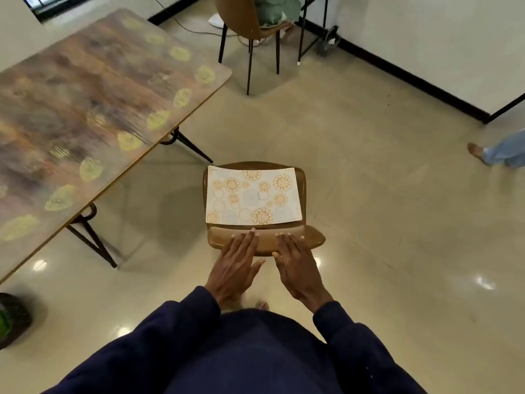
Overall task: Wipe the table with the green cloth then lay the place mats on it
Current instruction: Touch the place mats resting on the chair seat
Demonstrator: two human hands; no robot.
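A pale place mat (252, 196) with orange and blue flower circles lies on the seat of a brown chair (309, 237) in the middle of the head view. My left hand (237, 264) and my right hand (297, 265) reach side by side over the chair's back edge, fingers straight and holding nothing. Their fingertips end just short of the mat's near edge. The table (93, 109), with a brown, orange and yellow-green patterned top, stands to the left. A dark container (12, 319) with something green in it sits on the floor at far left.
A second brown chair (244, 18) with a green bundle on its seat stands at the back, next to a black-framed stand and floor cables. Another person's leg and shoe (494, 152) show at the right edge. Glossy beige floor surrounds the near chair.
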